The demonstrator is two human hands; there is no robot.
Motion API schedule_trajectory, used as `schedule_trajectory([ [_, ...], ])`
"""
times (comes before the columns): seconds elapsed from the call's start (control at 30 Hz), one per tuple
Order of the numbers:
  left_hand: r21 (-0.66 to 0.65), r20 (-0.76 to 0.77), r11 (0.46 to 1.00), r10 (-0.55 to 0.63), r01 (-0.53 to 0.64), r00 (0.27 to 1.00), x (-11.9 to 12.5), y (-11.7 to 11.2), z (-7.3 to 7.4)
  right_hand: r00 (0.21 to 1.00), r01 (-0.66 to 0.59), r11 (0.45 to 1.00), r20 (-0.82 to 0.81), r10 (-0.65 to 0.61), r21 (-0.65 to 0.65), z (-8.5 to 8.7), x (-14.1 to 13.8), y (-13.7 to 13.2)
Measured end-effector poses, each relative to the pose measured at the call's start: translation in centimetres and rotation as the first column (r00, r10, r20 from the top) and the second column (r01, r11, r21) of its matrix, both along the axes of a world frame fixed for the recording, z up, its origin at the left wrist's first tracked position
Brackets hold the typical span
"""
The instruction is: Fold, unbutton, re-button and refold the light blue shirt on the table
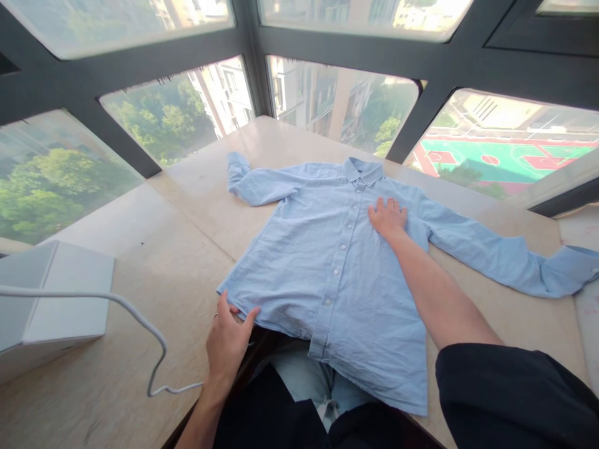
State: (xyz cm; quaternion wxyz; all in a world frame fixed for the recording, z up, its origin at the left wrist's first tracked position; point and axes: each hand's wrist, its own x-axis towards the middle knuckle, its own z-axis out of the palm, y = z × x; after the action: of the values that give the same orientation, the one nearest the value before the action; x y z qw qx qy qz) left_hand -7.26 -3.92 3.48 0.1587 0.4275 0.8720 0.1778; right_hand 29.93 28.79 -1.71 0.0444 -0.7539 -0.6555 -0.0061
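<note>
A light blue button-up shirt [309, 243] lies front side up, its collar [363, 171] facing away from me and its buttons closed down the middle. My right hand [388, 217] rests flat on the chest, fingers spread. At the lower left corner of the hem is my left hand [228, 333], thumb and index finger wide apart, touching the cloth edge. The left-side sleeve [262, 186] is bent, with its cuff pointing up. Stretched out to the right, the other sleeve [491, 249] ends in a cuff near the frame's edge. Soft wrinkles cross the fabric.
The shirt is on a pale stone ledge [154, 249] below dark-framed windows [259, 75]. A white box-like object [60, 293] stands at the left, with a white cable [135, 312] curving in front of it. The hem hangs slightly past the front edge, above my legs.
</note>
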Motion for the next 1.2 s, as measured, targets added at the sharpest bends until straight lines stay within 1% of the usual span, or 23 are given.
schedule_trajectory([
  [0.03,-0.009,0.053,1.0,0.014,-0.013,0.999,0.2,0.1,0.2,1.0,0.001,1.0,0.001,-0.001,0.005,0.0,0.0,-0.1],
  [0.1,0.04,0.171,0.999,0.025,-0.032,0.985,0.2,0.2,0.2,1.0,0.002,1.0,0.002,-0.002,0.014,0.0,0.1,-0.1],
  [0.2,0.126,0.368,0.986,0.053,-0.106,0.928,-0.8,-0.3,-0.4,1.0,0.003,1.0,-0.002,-0.003,0.023,-0.2,0.3,-0.1],
  [0.27,0.105,0.452,0.981,0.096,-0.16,0.887,-1.6,-1.0,-0.7,1.0,0.002,1.0,-0.005,-0.002,0.028,-0.3,0.4,0.0],
  [0.3,0.082,0.464,0.982,0.113,-0.17,0.879,-2.0,-1.4,-0.8,1.0,0.002,1.0,-0.008,-0.002,0.027,-0.3,0.5,0.1],
  [0.37,0.053,0.419,0.987,0.118,-0.154,0.9,-2.4,-2.0,-0.7,1.0,-0.001,1.0,-0.015,0.001,0.021,-0.4,0.6,0.1],
  [0.43,0.09,0.311,0.988,0.09,-0.124,0.946,-2.3,-2.3,-0.3,1.0,-0.006,1.0,-0.022,0.006,0.011,-0.5,0.7,0.0],
  [0.5,0.206,0.178,0.975,0.043,-0.08,0.983,-1.6,-2.0,0.3,1.0,-0.011,1.0,-0.026,0.01,-0.001,-0.4,0.8,-0.2],
  [0.57,0.332,0.054,0.943,-0.031,0.012,0.998,-0.5,-0.9,0.8,1.0,-0.019,1.0,-0.022,0.019,-0.011,-0.3,0.8,-0.4],
  [0.63,0.406,-0.061,0.904,-0.117,0.131,0.991,0.7,0.9,1.0,1.0,-0.03,0.999,-0.007,0.03,-0.017,-0.2,0.8,-0.6],
  [0.7,0.419,-0.138,0.876,-0.197,0.238,0.971,2.1,3.2,0.8,0.999,-0.037,0.999,0.012,0.037,-0.018,-0.2,0.8,-0.9],
  [0.8,0.391,-0.163,0.852,-0.308,0.348,0.937,4.7,7.2,-0.6,0.999,-0.037,0.999,0.023,0.037,-0.003,-0.3,0.8,-1.1],
  [0.9,0.37,-0.157,0.829,-0.389,0.42,0.908,7.7,11.5,-2.3,0.999,-0.032,0.999,0.02,0.032,0.011,-0.5,0.9,-1.4],
  [0.97,0.36,-0.173,0.807,-0.435,0.468,0.884,9.7,14.6,-3.0,0.999,-0.027,1.0,0.023,0.027,0.012,-0.7,0.8,-1.5],
  [1.03,0.339,-0.209,0.783,-0.477,0.521,0.853,11.4,17.6,-3.0,0.999,-0.026,1.0,0.032,0.026,0.016,-0.7,0.8,-1.7],
  [1.1,0.302,-0.259,0.751,-0.527,0.586,0.809,12.8,20.7,-2.6,0.999,-0.029,0.999,0.042,0.028,0.028,-0.7,0.7,-1.8],
  [1.2,0.214,-0.315,0.682,-0.629,0.699,0.71,14.2,24.5,-2.4,0.998,-0.036,0.998,0.045,0.034,0.049,-0.5,0.5,-1.9],
])
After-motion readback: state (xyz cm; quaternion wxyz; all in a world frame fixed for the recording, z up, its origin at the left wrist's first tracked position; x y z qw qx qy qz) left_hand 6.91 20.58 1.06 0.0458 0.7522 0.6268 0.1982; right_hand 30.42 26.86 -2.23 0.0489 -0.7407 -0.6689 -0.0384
